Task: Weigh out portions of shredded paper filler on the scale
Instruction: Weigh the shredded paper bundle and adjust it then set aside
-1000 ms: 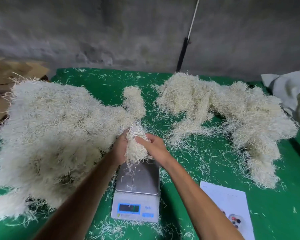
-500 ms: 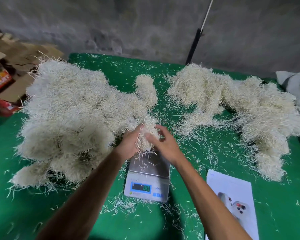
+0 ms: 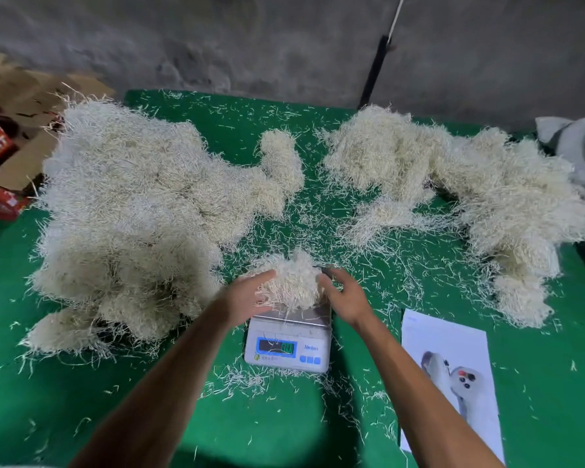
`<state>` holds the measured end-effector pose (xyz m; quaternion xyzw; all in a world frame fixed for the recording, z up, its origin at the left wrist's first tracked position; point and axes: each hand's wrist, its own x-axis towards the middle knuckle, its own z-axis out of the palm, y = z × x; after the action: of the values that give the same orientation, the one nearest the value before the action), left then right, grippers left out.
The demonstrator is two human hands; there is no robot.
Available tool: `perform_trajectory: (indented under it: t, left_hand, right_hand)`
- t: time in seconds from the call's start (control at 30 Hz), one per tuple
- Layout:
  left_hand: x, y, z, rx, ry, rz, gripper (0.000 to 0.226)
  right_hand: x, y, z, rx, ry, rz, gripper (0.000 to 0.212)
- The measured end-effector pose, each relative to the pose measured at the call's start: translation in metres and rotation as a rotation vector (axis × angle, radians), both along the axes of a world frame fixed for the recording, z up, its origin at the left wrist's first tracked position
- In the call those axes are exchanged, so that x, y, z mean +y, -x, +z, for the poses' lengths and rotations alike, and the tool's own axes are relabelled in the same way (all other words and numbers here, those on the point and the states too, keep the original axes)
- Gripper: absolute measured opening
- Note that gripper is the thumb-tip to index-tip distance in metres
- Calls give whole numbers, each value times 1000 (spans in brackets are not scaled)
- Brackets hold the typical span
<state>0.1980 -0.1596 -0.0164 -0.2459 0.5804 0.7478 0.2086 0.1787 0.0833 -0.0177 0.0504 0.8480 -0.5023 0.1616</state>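
Note:
A small white digital scale [image 3: 286, 349] with a lit display stands on the green table [image 3: 81, 400]. A fist-sized portion of pale shredded paper filler [image 3: 291, 282] rests on its steel platform. My left hand [image 3: 247, 297] lies against the portion's left side with its fingers fairly straight. My right hand [image 3: 347, 295] touches its right side with loosely bent fingers. A large heap of filler [image 3: 132, 214] covers the table's left half. A second, flatter heap [image 3: 453, 184] sprawls across the right.
A printed white sheet [image 3: 453, 366] lies right of the scale. Loose shreds litter the cloth around the scale. Cardboard and red boxes [image 3: 0, 153] sit off the left edge. A grey cloth [image 3: 578, 143] lies far right, and a black pole [image 3: 372, 72] leans on the wall.
The clump that both hands gripped beside the left heap has come down onto the scale platform. The fingers have loosened to its two sides. The scale's display now shows a reading.

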Motion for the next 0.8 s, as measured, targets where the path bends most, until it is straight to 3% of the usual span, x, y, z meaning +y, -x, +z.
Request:
perform_trajectory:
  t: [0.1,0.2,0.27,0.33,0.4,0.43,0.57,0.8]
  left_hand:
    - [-27,-10,-4,2,-104,-15,72]
    - [-56,-32,-16,8,-166,-72,76]
    - [-68,-50,-26,1,-137,-37,63]
    - [-68,-71,-41,58,133,-55,50]
    - [-63,-89,-60,183,717,-202,40]
    - [-59,-100,-73,216,871,-258,42]
    - [-33,-135,-121,170,1118,-599,79]
    - [-29,-140,-131,161,1231,-652,79]
  right_hand:
    - [17,-12,-15,20,-187,-73,59]
    - [30,-30,-40,-13,-307,-67,41]
    - [39,-51,-61,-73,-447,57,36]
    - [44,-76,-83,-100,-635,218,51]
    - [43,-97,-97,-100,-762,303,61]
    - [40,-102,-99,-113,-777,310,62]
    - [34,-100,-100,-181,-794,319,64]
    - [33,-103,-104,-218,-816,331,63]
